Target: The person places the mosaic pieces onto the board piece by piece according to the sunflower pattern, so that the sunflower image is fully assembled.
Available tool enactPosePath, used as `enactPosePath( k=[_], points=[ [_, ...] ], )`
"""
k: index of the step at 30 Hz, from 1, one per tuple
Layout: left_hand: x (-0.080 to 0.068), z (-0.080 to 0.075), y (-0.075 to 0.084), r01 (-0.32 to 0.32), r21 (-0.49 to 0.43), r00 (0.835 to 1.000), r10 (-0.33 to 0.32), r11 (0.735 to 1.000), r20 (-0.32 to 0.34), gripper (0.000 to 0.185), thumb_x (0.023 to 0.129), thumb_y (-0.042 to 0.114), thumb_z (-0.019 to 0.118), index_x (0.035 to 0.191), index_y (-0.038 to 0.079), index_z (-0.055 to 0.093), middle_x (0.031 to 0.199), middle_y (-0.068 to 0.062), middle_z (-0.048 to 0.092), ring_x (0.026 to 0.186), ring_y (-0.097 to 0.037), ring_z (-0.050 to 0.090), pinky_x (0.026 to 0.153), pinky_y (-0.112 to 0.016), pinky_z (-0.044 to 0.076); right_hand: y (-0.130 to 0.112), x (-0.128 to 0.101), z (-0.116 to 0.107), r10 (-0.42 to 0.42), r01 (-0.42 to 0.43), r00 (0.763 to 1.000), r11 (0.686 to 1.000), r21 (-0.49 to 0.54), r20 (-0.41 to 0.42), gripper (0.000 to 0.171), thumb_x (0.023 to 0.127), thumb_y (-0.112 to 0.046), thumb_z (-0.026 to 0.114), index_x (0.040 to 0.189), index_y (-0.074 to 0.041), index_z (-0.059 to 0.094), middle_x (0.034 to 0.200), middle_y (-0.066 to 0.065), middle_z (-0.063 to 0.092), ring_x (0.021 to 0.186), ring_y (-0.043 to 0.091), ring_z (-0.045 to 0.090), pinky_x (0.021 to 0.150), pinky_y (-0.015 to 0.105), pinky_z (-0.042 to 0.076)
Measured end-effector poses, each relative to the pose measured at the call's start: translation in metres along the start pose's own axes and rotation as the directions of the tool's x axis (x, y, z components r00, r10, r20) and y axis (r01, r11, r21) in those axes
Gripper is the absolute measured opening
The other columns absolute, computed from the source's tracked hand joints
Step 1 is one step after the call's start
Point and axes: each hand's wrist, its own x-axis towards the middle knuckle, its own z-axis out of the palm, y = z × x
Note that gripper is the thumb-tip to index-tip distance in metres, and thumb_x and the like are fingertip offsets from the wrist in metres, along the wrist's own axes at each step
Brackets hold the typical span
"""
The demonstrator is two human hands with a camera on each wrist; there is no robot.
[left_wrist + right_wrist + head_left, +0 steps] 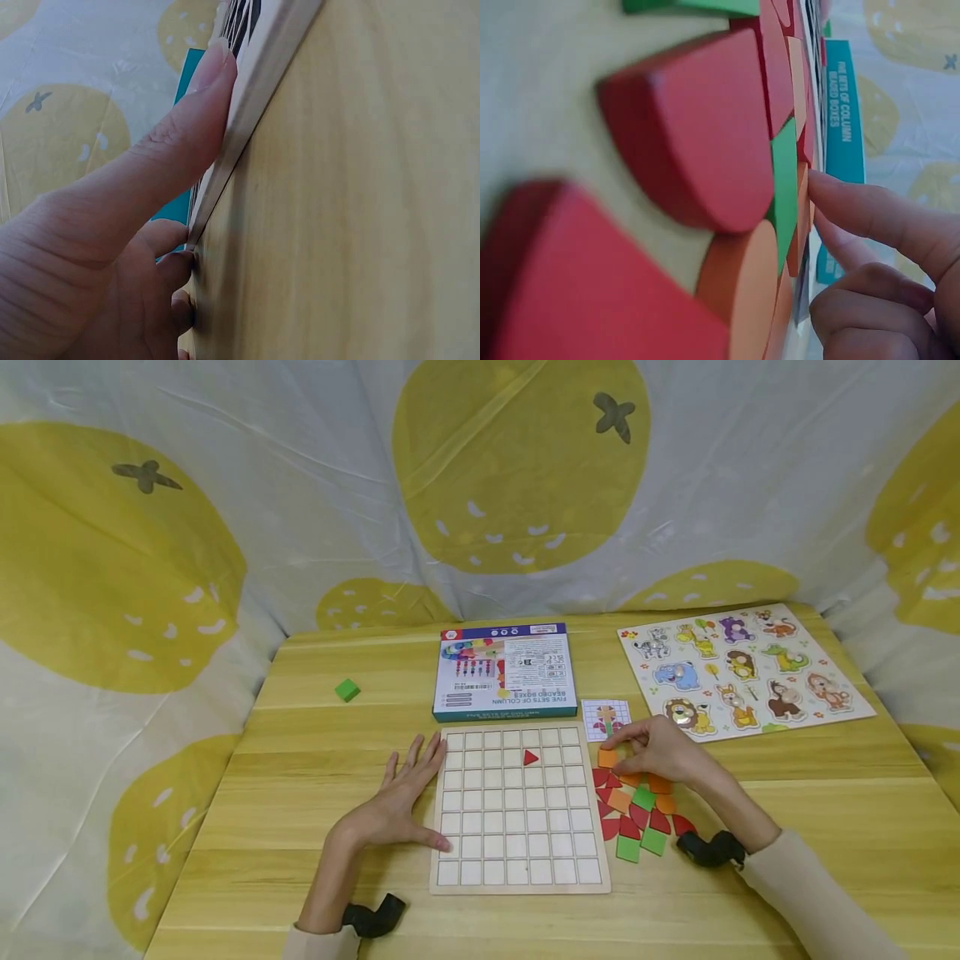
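The grid board (492, 821) lies flat near the middle of the surface (300, 793), its pale wooden face divided into seven rows of seven squares. A white cloth (322, 502) printed with large yellow fruit hangs behind and at both sides of the wood-grained surface. At the far right lies an animal puzzle (761, 677), set at a slant. Just beyond the board is a flat box (504, 672), with a purple band along its far edge and its lettering upside down in the head view.

The left hand (396, 802) is spread at the board's left side: the thumb rests on the near part of the left rim, and the fingertips touch the edge farther up. The right hand (663, 750), bent over the right side, pinches an orange square (607, 758) between thumb and index finger.

A pattern card (606, 720) with a flower drawn on a grid lies just beyond that hand's fingertips, beside the box. Loose pieces (643, 798) in red, orange and green are crowded along the board's right edge. A green block (347, 690) lies alone at the far left. A red triangle (531, 758) sits on the board, second row from the far edge, fifth column from the left.
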Motion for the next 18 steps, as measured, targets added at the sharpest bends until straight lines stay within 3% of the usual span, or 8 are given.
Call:
enactPosePath(
  k=[18],
  points=[
    [-0.0006,-0.0009,0.0006,-0.014,0.0,1.0,0.014,1.0,-0.004,0.14,0.07,0.044,0.094,0.167,0.011,-0.001,0.175,-0.007,-0.011,0.161,-0.035,-0.02,0.125,-0.066,-0.018,0.0019,-0.0009,-0.001,-0.006,0.006,1.0,1.0,-0.01,-0.012,0.028,0.084,-0.005,0.083,0.111,0.001,0.077,0.059,-0.003,0.03,0.056,0.011,0.029,0.054,0.027,0.029]
  ],
)
